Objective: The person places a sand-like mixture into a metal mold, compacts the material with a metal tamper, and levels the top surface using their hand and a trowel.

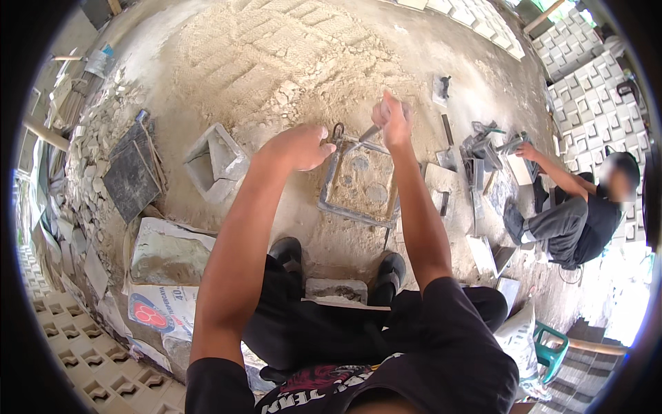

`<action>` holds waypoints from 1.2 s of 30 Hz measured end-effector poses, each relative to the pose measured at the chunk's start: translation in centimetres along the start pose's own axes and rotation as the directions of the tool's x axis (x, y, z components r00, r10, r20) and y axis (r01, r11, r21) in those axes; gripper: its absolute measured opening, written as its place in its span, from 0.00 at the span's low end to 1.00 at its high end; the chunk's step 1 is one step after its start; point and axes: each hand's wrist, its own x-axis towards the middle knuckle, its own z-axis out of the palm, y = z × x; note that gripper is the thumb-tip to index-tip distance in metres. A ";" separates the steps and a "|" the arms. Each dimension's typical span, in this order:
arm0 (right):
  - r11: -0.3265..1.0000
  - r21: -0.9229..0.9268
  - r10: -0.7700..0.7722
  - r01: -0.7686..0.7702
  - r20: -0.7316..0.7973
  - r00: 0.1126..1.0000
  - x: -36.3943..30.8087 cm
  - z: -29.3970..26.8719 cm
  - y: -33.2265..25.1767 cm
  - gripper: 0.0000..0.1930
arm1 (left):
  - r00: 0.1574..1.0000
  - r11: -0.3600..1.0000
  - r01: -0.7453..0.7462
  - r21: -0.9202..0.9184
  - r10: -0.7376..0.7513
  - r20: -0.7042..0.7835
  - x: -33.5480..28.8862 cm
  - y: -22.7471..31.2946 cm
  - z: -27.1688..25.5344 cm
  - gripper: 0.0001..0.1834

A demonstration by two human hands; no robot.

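Observation:
My left hand [301,147] is beside the far left corner of a square metal mold frame [355,217] on the ground. Its thumb and fingers are apart, near a small metal loop [338,130] on that corner, with nothing seen in them. Sandy mix [362,181] with several round grey marks lies inside the frame. Raised above the far side of the frame, my right hand [393,121] is closed round a short slim tool [367,135]. The tool slants down to the left toward the frame's far edge; its exact kind is unclear.
Loose sand [276,62] spreads beyond the frame. Leftward are a hollow concrete block [215,162], dark boards [134,172] and rubble. A float [441,90] and metal plates [447,160] lie to the right. A co-worker [586,214] crouches farther right, near stacked pale blocks [586,103].

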 end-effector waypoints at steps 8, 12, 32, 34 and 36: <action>1.000 0.011 0.011 -0.011 -0.009 1.000 -1.8 -1.2 1.2 0.20 | 1.000 1.000 -0.025 0.006 0.025 0.001 0.2 0.6 -0.5 0.29; 0.994 0.089 -0.064 0.060 0.043 0.997 -2.3 -0.5 1.2 0.20 | 1.000 1.000 -0.006 0.026 0.006 0.010 0.0 -0.2 -0.1 0.29; 1.000 -0.021 0.023 -0.020 0.145 0.989 -4.1 -0.9 0.9 0.22 | 0.999 0.999 -0.040 0.024 0.040 -0.004 0.4 0.5 0.2 0.28; 0.998 -0.034 -0.047 0.054 0.166 0.985 -6.6 -0.5 0.6 0.22 | 0.999 0.999 -0.028 0.027 0.028 0.029 0.1 0.4 0.6 0.29; 0.997 -0.044 -0.050 0.058 0.170 0.984 -6.5 0.2 0.4 0.21 | 0.997 0.997 -0.074 0.034 0.075 -0.019 0.7 0.6 0.0 0.29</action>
